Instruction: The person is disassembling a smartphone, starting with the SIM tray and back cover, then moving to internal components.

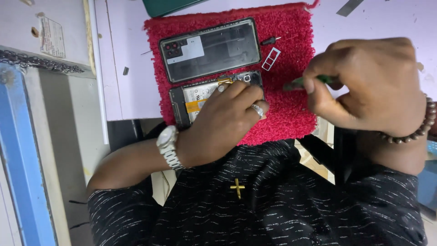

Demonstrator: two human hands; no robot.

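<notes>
An opened phone (195, 98) lies on a red fuzzy mat (291, 109), its battery and inner parts showing. My left hand (225, 123), with a ring and a silver wristwatch, rests on the phone and covers its right half. The phone's dark back cover (211, 49) lies just beyond it on the mat. My right hand (368, 84), with a bead bracelet, pinches a thin green-handled tool (296, 83) whose tip points left toward the phone.
A small card tray (271, 59) and a small dark screwdriver bit (270, 41) lie on the mat by the back cover. The mat sits on a pale lilac tabletop (127, 54). A dark green object (164, 5) lies at the far edge.
</notes>
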